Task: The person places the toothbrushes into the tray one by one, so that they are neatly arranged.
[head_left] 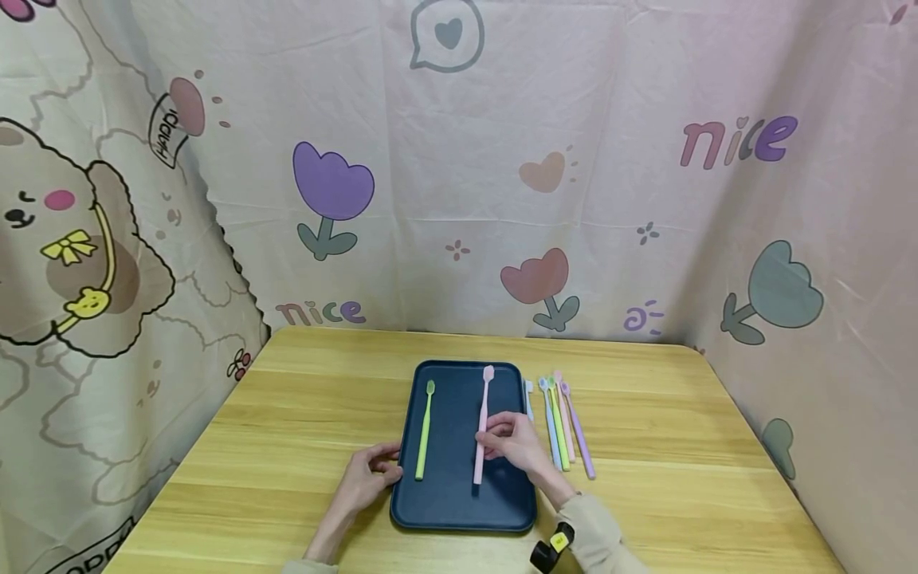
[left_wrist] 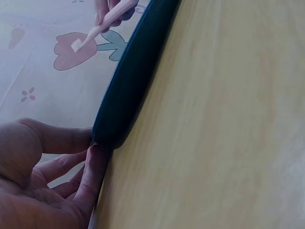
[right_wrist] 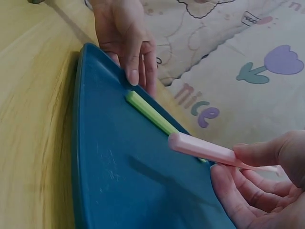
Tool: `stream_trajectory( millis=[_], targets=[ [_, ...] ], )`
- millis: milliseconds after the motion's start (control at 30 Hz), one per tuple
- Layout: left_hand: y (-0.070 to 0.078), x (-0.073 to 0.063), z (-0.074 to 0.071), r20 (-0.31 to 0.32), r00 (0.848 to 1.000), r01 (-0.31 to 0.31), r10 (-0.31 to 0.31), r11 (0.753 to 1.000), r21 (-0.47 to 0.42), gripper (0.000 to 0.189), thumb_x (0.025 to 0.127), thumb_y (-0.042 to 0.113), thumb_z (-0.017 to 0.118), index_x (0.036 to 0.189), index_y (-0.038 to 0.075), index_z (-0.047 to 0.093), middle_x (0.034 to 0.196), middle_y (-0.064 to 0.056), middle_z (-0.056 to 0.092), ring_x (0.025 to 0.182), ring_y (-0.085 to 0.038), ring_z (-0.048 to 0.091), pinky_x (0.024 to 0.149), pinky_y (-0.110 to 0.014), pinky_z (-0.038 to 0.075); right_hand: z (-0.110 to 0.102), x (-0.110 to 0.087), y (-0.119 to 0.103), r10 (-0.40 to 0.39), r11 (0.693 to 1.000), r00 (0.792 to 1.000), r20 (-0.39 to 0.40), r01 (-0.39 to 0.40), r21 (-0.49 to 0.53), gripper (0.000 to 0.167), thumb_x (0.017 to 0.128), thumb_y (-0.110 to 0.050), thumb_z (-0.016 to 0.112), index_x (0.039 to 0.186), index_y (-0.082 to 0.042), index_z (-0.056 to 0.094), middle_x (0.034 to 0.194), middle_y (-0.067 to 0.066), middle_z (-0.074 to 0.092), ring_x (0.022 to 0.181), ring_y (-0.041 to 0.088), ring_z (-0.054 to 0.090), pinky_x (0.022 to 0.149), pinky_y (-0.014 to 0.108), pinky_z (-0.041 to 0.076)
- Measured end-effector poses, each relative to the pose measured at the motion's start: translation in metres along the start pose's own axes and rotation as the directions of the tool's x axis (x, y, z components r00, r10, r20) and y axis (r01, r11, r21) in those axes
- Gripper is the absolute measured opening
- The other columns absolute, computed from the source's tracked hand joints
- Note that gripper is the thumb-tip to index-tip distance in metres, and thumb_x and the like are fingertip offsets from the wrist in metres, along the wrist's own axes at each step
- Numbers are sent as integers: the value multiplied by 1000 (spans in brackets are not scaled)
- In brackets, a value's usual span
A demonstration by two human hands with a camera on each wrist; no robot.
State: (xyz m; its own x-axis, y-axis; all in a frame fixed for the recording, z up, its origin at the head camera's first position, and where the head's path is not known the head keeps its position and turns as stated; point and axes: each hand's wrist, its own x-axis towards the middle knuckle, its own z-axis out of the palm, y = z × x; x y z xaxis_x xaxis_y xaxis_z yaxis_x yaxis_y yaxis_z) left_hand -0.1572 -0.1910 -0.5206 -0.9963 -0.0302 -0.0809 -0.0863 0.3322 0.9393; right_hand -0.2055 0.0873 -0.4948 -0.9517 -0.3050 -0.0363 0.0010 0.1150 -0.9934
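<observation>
My right hand (head_left: 516,442) pinched a pink toothbrush (head_left: 484,408) above the tray (head_left: 452,501), right of a green toothbrush (head_left: 425,434) lying there; my left hand (head_left: 366,481) rested, relaxed, against the tray's left rim. Other toothbrushes (head_left: 559,426) lay farther right. I judged this placing; lowering seemed needed next.

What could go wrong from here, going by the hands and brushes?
1. The right hand holds the pink brush by fingertips above the tray; it might slip or twist and land askew.
2. The left hand grips the tray's left edge; a tug could shift the green brush lying in it.
3. The bunched brushes right of the tray lie close together; taking one may disturb others.
</observation>
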Motion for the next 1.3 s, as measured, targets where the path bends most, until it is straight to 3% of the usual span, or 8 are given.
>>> stream_trajectory(
  millis=[433, 833, 1067, 1300],
  targets=[
    [-2, 1, 1, -4, 1000, -1, 1, 1000, 19, 43, 82, -9, 71, 124, -13, 63, 112, -25, 70, 78, -13, 61, 65, -18, 46, 25, 14, 8, 14, 1000, 1000, 6, -14, -9, 25, 90, -4, 71, 106, 14, 63, 87, 28, 73, 64, 19, 72, 66, 41, 62],
    [-2, 1, 1, -1, 1000, -1, 1, 1000, 24, 43, 82, -9, 70, 124, -14, 63, 112, -25, 70, 77, -12, 60, 65, -18, 46, 42, 26, 18, 25, 999, 1000, 8, -25, -46, 23, 90, -6, 72, 105, 10, 64, 84, 22, 74, 59, 8, 66, 62, 34, 60],
    [-2, 1, 1, -1, 1000, -5, 5, 1000, 22, 42, 81, -9, 71, 123, -13, 64, 111, -24, 71, 76, -12, 59, 65, -18, 46, 52, 26, 12, -7, 997, 1000, 15, 8, -70, 24, 90, -1, 69, 105, 15, 61, 85, 32, 71, 59, 24, 69, 62, 42, 60],
    [1, 0, 0, 0, 1000, -6, 6, 1000, 11, 42, 81, -8, 72, 123, -12, 64, 110, -23, 71, 76, -12, 59, 65, -19, 46, 58, 37, 23, -4, 994, 1000, 3, 5, -107, 22, 88, -6, 72, 101, 9, 64, 78, 18, 73, 53, 8, 65, 55, 31, 58]
  ],
)
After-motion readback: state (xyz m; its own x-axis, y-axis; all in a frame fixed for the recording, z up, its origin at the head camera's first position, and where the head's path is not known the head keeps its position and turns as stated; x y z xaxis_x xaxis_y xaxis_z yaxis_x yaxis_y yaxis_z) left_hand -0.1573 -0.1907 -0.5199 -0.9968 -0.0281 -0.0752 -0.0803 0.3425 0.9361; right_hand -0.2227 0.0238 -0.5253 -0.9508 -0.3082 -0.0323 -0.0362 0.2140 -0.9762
